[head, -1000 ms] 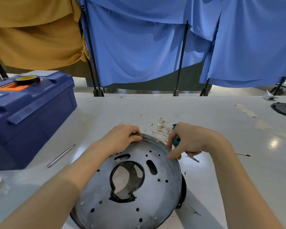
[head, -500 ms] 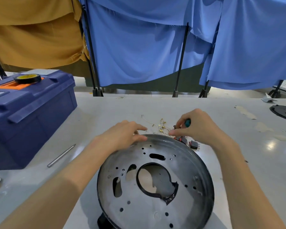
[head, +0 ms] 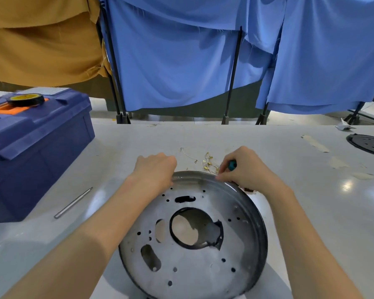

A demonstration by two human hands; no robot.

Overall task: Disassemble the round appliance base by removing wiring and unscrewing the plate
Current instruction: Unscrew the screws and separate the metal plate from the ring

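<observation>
Round base [head: 194, 262], far rim under left hand [head: 156, 171], right hand [head: 249, 170] with screwdriver [head: 232, 165]

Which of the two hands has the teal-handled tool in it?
The right hand: the teal-handled tool pokes out of its curled fingers. The left hand holds no tool, its fingers curled over the round plate's far rim.

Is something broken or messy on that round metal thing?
Yes. The black ring round the middle hole of the round base looks torn and jagged on its right side. Loose wires with gold ends lie tangled on the table just behind it.
</observation>
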